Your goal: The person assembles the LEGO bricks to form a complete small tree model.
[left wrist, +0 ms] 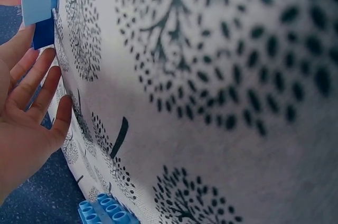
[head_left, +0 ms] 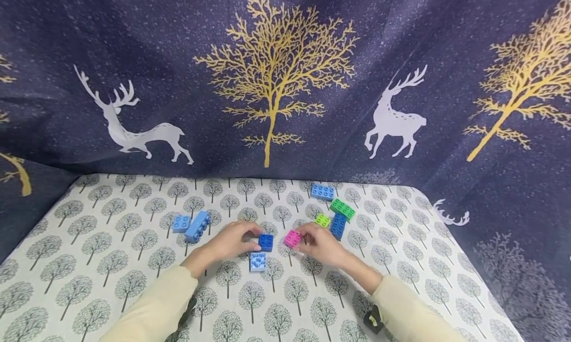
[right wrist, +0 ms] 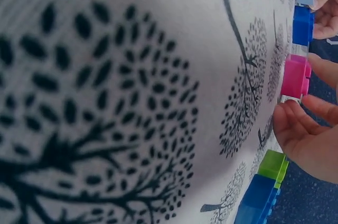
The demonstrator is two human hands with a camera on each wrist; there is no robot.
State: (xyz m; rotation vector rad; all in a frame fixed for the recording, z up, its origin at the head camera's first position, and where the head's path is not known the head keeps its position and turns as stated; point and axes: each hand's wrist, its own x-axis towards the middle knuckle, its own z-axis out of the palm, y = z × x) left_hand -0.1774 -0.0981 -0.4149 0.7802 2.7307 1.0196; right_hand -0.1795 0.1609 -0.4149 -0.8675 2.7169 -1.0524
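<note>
My left hand (head_left: 233, 239) pinches a dark-blue brick (head_left: 266, 243), spare fingers spread. My right hand (head_left: 324, 243) — at three o'clock — pinches a pink brick (head_left: 292, 239).

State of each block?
Pink block: studs up, right hand pinching
Small navy block: studs up, left hand pinching
Pale blue block: underside up
Left square block: studs up
Left long block: on its side
Lime block: studs up
Green block: studs up
Long navy block: studs up
Far blue block: studs up

9 blks (head_left: 292, 238) (5 sm, 4 lg)
</note>
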